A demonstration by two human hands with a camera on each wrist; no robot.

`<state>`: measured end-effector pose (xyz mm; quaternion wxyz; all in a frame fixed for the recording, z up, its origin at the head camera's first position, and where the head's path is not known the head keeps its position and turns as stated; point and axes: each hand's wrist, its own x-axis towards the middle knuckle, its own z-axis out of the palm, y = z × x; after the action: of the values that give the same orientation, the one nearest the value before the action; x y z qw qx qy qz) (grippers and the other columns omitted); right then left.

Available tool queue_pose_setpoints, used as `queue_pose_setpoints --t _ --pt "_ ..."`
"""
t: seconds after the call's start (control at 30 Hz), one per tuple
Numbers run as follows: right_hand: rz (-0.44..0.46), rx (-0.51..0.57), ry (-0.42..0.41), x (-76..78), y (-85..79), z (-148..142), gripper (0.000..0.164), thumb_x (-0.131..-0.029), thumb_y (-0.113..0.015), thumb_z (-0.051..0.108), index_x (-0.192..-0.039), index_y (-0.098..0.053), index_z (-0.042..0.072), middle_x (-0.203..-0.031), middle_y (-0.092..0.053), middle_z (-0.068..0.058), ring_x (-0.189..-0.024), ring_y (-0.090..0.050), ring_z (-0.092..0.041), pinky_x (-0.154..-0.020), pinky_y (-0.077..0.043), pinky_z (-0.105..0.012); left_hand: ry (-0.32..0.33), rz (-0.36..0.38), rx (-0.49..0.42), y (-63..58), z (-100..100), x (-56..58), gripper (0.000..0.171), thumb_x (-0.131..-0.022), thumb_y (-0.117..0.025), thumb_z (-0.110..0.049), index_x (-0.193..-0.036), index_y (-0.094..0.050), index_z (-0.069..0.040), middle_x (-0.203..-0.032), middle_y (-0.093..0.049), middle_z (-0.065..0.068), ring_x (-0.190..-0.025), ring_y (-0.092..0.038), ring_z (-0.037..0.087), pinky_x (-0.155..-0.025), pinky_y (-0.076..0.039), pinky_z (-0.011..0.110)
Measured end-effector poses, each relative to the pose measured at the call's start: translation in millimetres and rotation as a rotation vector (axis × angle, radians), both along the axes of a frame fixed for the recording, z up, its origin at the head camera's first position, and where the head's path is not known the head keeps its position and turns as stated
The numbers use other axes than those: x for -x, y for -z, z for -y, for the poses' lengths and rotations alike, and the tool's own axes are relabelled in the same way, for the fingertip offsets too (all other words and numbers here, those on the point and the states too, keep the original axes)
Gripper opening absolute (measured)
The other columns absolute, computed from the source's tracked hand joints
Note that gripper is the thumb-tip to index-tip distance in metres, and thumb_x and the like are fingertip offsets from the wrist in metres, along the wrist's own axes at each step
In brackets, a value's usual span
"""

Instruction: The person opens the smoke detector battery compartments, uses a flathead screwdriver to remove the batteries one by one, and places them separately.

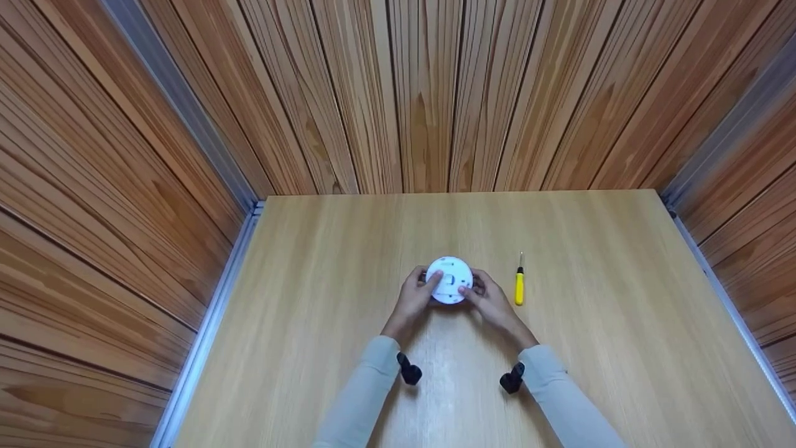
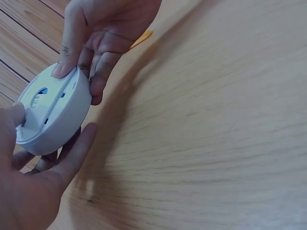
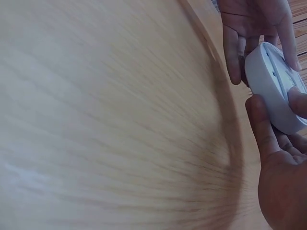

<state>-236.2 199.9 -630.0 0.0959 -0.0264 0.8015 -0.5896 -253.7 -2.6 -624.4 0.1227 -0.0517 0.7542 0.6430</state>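
Note:
Both hands hold a round white plastic device (image 1: pixel 455 274), shaped like a smoke detector, above the table. My left hand (image 1: pixel 415 295) grips its left side, with the thumb on the flat face and the fingers behind the rim. On the opposite side my right hand (image 1: pixel 493 303) grips it the same way, thumb near the lower right of the face. Slots and a small opening show on the face of the device (image 2: pixel 58 125) in the left wrist view. In the right wrist view, the thick side wall of the device (image 3: pixel 268 91) is visible between the two hands.
A screwdriver (image 1: pixel 519 286) with a yellow handle lies on the table just right of the right hand, its tip pointing away. The wooden table (image 1: pixel 323 261) is bordered by wood-panelled walls (image 1: pixel 429 99) and metal rails (image 1: pixel 208 323) at the sides.

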Motion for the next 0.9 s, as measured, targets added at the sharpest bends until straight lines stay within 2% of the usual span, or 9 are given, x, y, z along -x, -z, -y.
queue_pose_setpoints --t 0.27,0.43,0.53,0.77,0.9 --pt "0.054 0.023 -0.003 0.2 0.3 0.3 0.055 -0.11 -0.061 0.023 -0.157 -0.042 0.003 -0.158 -0.051 -0.022 -0.145 -0.053 -0.037 -0.124 -0.04 -0.052 -0.016 0.013 -0.052 -1.9 2.2 -2.1 0.045 -0.107 -0.062 -0.047 -0.14 -0.063 -0.016 -0.13 -0.062 0.005 -0.116 -0.059 0.019 -0.102 -0.051 0.034" --pt "0.025 0.036 -0.011 0.8 -0.1 1.8 0.052 -0.109 -0.061 0.018 -0.154 -0.044 -0.001 -0.152 -0.056 -0.025 -0.14 -0.057 -0.038 -0.119 -0.047 -0.049 -0.016 -0.07 -0.053 -2.8 2.5 0.2 0.041 -0.106 -0.066 -0.037 -0.134 -0.067 -0.008 -0.121 -0.064 0.007 -0.107 -0.058 0.017 -0.091 -0.05 0.028" --pt "0.013 0.026 -0.015 0.9 -0.3 2.1 0.051 -0.109 -0.06 0.018 -0.153 -0.045 -0.002 -0.15 -0.058 -0.025 -0.138 -0.058 -0.037 -0.119 -0.047 -0.048 -0.015 -0.093 -0.048 -3.3 3.3 0.9 0.04 -0.106 -0.067 -0.036 -0.133 -0.068 -0.007 -0.12 -0.065 0.006 -0.105 -0.058 0.016 -0.089 -0.048 0.025" --pt "-0.001 0.008 -0.012 1.3 -0.5 2.3 0.053 -0.11 -0.061 0.024 -0.153 -0.045 -0.003 -0.148 -0.059 -0.026 -0.138 -0.058 -0.036 -0.119 -0.046 -0.048 -0.011 -0.053 -0.079 -3.1 6.2 0.7 0.041 -0.105 -0.067 -0.037 -0.137 -0.068 -0.011 -0.122 -0.065 0.006 -0.109 -0.057 0.018 -0.094 -0.048 0.029" --pt "0.011 -0.016 -0.005 2.4 -2.4 1.4 0.057 -0.111 -0.059 0.033 -0.154 -0.045 -0.002 -0.15 -0.058 -0.025 -0.138 -0.056 -0.037 -0.121 -0.043 -0.052 -0.008 -0.026 -0.095 -5.6 6.8 -0.1 0.041 -0.105 -0.066 -0.037 -0.139 -0.067 -0.013 -0.125 -0.064 0.006 -0.111 -0.057 0.018 -0.098 -0.048 0.032"
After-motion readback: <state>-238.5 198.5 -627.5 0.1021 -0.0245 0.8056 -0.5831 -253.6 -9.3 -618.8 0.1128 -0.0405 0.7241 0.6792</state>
